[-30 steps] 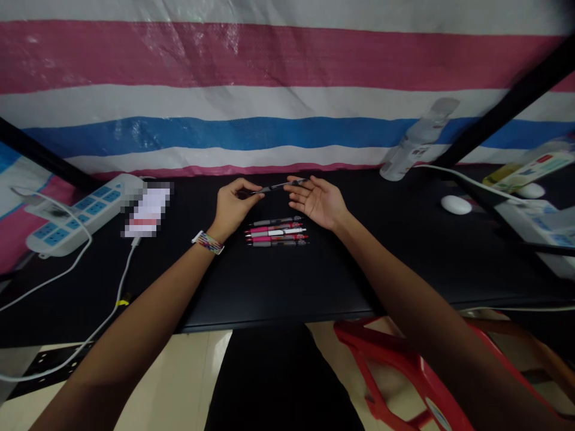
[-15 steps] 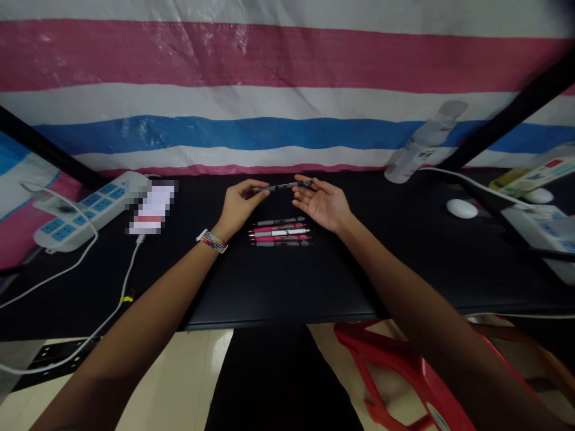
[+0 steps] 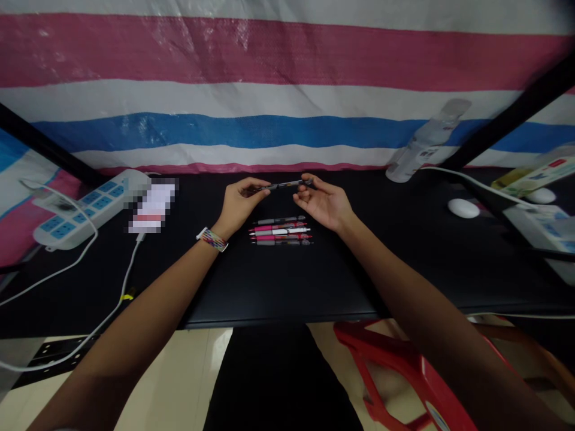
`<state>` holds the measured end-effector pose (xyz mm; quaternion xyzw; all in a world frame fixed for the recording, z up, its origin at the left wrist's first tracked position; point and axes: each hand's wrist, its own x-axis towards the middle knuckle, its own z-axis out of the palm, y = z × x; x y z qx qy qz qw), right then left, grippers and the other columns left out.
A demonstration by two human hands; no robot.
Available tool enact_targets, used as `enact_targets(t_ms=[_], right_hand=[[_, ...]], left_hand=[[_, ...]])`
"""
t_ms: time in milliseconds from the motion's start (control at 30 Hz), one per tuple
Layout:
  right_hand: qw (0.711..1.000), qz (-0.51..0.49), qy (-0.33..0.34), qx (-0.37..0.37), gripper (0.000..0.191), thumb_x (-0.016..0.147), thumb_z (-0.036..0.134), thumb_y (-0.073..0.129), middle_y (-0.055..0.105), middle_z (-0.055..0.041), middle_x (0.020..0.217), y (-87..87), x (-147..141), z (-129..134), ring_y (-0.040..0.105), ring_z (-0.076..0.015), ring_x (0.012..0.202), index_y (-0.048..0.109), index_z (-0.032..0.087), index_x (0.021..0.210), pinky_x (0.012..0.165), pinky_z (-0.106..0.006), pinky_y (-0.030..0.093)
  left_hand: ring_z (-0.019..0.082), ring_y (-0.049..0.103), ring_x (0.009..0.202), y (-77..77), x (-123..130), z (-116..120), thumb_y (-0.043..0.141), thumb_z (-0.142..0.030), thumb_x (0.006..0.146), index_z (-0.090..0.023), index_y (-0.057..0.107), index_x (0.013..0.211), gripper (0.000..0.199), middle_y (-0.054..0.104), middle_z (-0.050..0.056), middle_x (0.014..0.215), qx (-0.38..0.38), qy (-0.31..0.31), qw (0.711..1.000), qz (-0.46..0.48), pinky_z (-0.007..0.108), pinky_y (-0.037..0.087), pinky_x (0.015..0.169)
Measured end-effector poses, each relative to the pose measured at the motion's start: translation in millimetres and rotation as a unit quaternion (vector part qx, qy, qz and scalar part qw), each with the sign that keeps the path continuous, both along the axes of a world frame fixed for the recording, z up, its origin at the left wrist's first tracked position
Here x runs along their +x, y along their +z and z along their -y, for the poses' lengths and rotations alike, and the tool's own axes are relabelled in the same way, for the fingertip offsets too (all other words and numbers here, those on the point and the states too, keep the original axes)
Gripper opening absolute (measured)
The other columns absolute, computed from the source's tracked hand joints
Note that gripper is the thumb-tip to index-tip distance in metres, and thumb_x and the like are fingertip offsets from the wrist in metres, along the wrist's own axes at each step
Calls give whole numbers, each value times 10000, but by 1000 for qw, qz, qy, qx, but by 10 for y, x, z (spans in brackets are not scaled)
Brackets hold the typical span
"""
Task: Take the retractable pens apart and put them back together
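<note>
A dark, clear-barrelled pen (image 3: pixel 287 184) is held level above the black desk, between my two hands. Thumb and fingers of my left hand (image 3: pixel 239 202) pinch its left end; a woven multicoloured bracelet (image 3: pixel 212 239) circles that wrist. At the pen's other end, my right hand (image 3: pixel 327 202) grips the tip between thumb and fingers, palm partly turned up. Below them several pens lie side by side: a grey-gripped pen (image 3: pixel 279 220) at the back, a white pen with a pink grip (image 3: pixel 287 231) mid-row, and another grey-gripped pen (image 3: pixel 282 242) in front, with pink-and-red ones between.
To the left are a white power strip (image 3: pixel 81 209) and a blurred-out phone (image 3: pixel 154 206) on a white cable. At the right stand a clear bottle (image 3: pixel 411 152) and a white oval object (image 3: pixel 463 208). A red plastic stool (image 3: pixel 399 365) sits below the desk's front edge (image 3: pixel 287 318).
The fingers of my right hand have curled in and closed around the pen's right end. My left hand and the row of pens stay as they were.
</note>
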<state>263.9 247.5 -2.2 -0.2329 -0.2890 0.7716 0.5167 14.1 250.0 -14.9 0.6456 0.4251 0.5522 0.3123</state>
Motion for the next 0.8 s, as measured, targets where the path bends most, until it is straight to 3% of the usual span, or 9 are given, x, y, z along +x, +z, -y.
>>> enact_targets(t_ms=[233, 367, 567, 700, 800], right_hand=[[1000, 12, 1, 13, 167, 980, 237, 663, 740, -46, 911, 16, -27, 26, 702, -189, 843, 729, 208, 1130, 1079, -458, 648], [999, 33, -29, 26, 135, 931, 227, 686, 706, -31, 846, 11, -30, 27, 669, -176, 792, 738, 216, 1055, 1114, -440, 619], [998, 33, -38, 30, 261, 900, 351, 683, 712, -56, 877, 7, -36, 40, 679, -218, 862, 758, 209, 1106, 1100, -492, 618], [998, 29, -47, 33, 128, 880, 253, 696, 687, -24, 810, -8, -39, 41, 631, -176, 758, 727, 225, 1001, 1109, -451, 612], [999, 15, -47, 22, 137, 907, 253, 657, 697, -31, 820, -6, -41, 46, 645, -182, 768, 733, 227, 1017, 1085, -454, 628]], left_hand=[[237, 785, 945, -7, -22, -17, 940, -383, 820, -221, 881, 1004, 252, 871, 71, 1027, -2, -1, 1000, 15, 384, 623, 903], [237, 791, 954, -8, -12, -4, 938, -360, 836, -227, 875, 1009, 227, 870, 74, 1041, 0, -10, 1000, 12, 397, 631, 918], [212, 774, 884, 15, -5, 11, 928, -341, 841, -231, 879, 1019, 214, 870, 66, 1015, 2, -5, 1000, 4, 370, 628, 859], [230, 785, 931, 42, 1, 24, 942, -372, 816, -234, 889, 1002, 237, 877, 69, 1028, -4, -7, 1000, 12, 373, 625, 877], [240, 787, 942, 60, 6, 37, 951, -402, 804, -237, 893, 996, 259, 877, 71, 1031, -8, -6, 1000, 13, 387, 625, 897]])
